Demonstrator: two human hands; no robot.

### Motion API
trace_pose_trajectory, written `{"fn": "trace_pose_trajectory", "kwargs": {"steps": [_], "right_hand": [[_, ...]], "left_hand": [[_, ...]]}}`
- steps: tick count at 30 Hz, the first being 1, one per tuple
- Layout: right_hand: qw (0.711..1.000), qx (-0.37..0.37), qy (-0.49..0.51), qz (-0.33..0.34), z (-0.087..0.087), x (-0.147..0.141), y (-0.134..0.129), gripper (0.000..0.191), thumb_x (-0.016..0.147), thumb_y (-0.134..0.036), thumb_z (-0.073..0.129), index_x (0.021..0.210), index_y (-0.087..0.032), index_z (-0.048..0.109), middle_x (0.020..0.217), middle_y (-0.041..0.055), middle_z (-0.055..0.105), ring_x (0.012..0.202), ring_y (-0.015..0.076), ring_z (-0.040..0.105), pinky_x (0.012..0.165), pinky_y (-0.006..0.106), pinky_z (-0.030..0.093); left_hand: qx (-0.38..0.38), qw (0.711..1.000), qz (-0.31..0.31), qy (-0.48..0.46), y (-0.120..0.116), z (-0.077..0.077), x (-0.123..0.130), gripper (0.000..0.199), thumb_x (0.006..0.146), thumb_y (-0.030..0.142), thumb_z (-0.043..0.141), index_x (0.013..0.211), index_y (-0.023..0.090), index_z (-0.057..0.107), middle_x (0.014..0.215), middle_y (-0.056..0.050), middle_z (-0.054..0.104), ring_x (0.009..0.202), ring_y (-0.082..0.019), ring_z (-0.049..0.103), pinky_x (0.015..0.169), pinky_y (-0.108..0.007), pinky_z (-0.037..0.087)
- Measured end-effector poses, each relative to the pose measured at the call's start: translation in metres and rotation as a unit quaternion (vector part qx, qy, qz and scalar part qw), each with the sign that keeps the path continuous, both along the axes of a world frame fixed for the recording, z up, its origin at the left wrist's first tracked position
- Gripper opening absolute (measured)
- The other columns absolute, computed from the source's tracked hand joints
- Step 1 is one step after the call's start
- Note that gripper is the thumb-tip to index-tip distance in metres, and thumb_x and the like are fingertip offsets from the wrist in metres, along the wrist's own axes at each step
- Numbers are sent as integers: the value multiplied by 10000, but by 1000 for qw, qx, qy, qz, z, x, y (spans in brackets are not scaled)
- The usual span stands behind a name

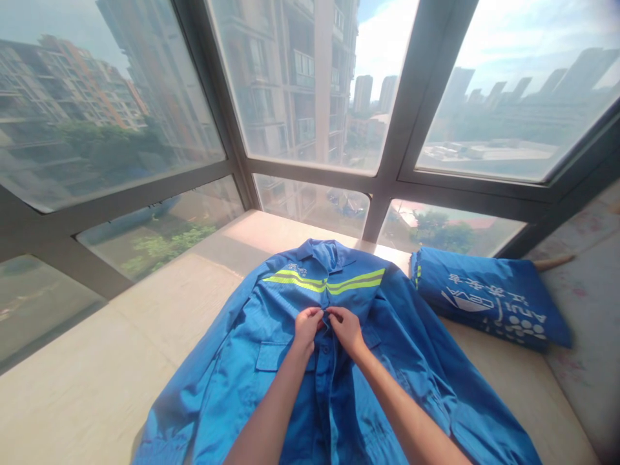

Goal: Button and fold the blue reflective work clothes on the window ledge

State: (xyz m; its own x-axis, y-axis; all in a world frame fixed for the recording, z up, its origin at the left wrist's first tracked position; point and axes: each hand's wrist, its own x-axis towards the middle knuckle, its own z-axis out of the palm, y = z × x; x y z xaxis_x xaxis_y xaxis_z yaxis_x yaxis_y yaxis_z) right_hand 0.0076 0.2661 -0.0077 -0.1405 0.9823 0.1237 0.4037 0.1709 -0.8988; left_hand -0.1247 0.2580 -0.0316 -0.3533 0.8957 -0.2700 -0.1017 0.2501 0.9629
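Observation:
A blue work jacket (285, 310) with yellow-green reflective stripes lies spread face up, its collar toward the window and its sleeves out to both sides. At the front placket, below the stripes, my left hand (307, 326) pinches the fabric edge. Close beside it, my right hand (345, 326) pinches the opposite edge, the fingertips of both hands nearly meeting. Whatever small part lies between the fingertips is hidden. Under my hands a button (325, 349) shows on the placket, and the front hangs open further down.
A folded blue garment (489, 297) with white printing lies to the right, a wooden-looking stick (555, 261) poking out behind it. The pale sill (121, 349) carries both. Grey window frames (310, 169) enclose the far and left sides; a patterned wall (581, 310) stands at right.

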Motion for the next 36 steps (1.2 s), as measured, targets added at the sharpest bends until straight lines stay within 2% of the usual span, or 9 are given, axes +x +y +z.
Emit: {"fn": "trace_pose_trajectory", "kwargs": {"steps": [6, 9, 15, 23, 27, 29, 31, 33, 36], "right_hand": [[999, -18, -27, -4, 4, 0, 3, 265, 864, -310, 538, 947, -213, 770, 944, 53, 770, 871, 208, 706, 812, 301, 535], [998, -26, -58, -8, 5, -2, 9, 216, 864, -316, 563, 868, -222, 758, 857, 38, 755, 814, 203, 689, 772, 288, 507], [995, -25, -98, -18, 5, -5, 17, 192, 872, -251, 550, 831, -213, 733, 887, 60, 735, 869, 203, 665, 775, 271, 458], [994, -36, -100, 14, -1, 0, 25, 239, 887, -278, 523, 805, -189, 730, 806, 31, 747, 787, 180, 682, 692, 234, 466], [986, -43, -155, 38, 1, 4, 32, 184, 841, -248, 594, 710, -206, 717, 738, 24, 732, 755, 188, 679, 673, 233, 443], [981, -38, -188, 28, 4, 2, 38, 185, 863, -243, 571, 771, -209, 728, 799, 46, 738, 826, 206, 681, 727, 249, 445], [976, -27, -216, 9, 8, -2, 47, 215, 887, -217, 533, 971, -195, 730, 980, 91, 737, 979, 230, 662, 817, 271, 441], [970, -20, -240, -2, 11, -9, 57, 327, 863, -161, 542, 1161, -180, 675, 1157, 132, 689, 1111, 249, 615, 884, 288, 426], [962, -34, -270, -2, 10, -20, 73, 361, 812, -97, 559, 1147, -170, 671, 1180, 155, 667, 1101, 263, 616, 870, 303, 429]], "left_hand": [[15, 1000, 1, 16, 0, 0, 3, 318, 708, 424, 748, 844, 145, 677, 747, -47, 707, 683, -159, 671, 641, -275, 554], [37, 998, 0, 54, -1, 1, 5, 211, 727, 337, 707, 831, 160, 661, 767, -40, 711, 724, -164, 676, 678, -273, 552], [69, 985, -16, 157, 0, 8, 6, 74, 750, 198, 617, 816, 176, 641, 802, -34, 718, 784, -175, 693, 752, -282, 550], [57, 935, -59, 346, -8, 22, 4, 88, 844, 169, 577, 882, 193, 653, 850, -35, 692, 830, -180, 650, 807, -298, 471], [43, 901, -119, 414, -12, 21, 1, 193, 861, 142, 569, 1023, 205, 652, 899, -47, 689, 869, -195, 644, 795, -290, 441], [37, 883, -155, 441, -15, 19, -1, 213, 879, 146, 557, 1054, 215, 657, 947, -65, 696, 907, -208, 648, 805, -295, 436], [27, 865, -185, 465, -16, 19, -2, 192, 888, 157, 553, 1027, 220, 670, 985, -80, 699, 935, -219, 652, 816, -300, 436], [15, 849, -205, 486, -16, 20, -3, 170, 889, 165, 552, 989, 221, 678, 987, -88, 700, 943, -227, 656, 819, -304, 440], [-5, 830, -215, 514, -11, 25, -4, 133, 897, 200, 551, 919, 214, 681, 941, -97, 692, 910, -241, 660, 800, -316, 451]]}}
